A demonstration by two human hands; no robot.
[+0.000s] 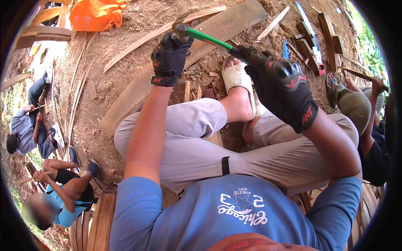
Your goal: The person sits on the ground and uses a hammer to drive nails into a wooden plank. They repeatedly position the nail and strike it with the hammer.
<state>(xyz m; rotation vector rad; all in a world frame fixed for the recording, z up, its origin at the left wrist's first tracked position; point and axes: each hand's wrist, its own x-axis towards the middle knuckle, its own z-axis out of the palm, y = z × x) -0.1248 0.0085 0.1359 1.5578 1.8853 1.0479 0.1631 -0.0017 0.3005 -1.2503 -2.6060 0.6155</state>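
Nearest the camera, a blue short-sleeved cotton T-shirt (pixel 197 205) with white printing fills the bottom of the head view, above light grey cloth trousers (pixel 188 152) on crossed legs. Beyond them, the person's right hand (pixel 278 81), in a black glove with red trim and a hard knuckle guard, has its grip wrapped round the black handle end of a hammer with a green shaft and metal head (pixel 209 39). That hammer slants over the ground, its head toward the left. The person's left hand (pixel 171 56), gloved alike, is at the hammer's head with fingers curled; whether its grip pinches the head, I cannot tell. Below the hammer lie a long, broad brown wooden plank (pixel 232 23) and a cream slip-on sandal (pixel 237 79) on a foot. An orange bag-like bundle (pixel 97 16) rests at upper left; dark wooden blocks (pixel 309 53) lie at upper right.
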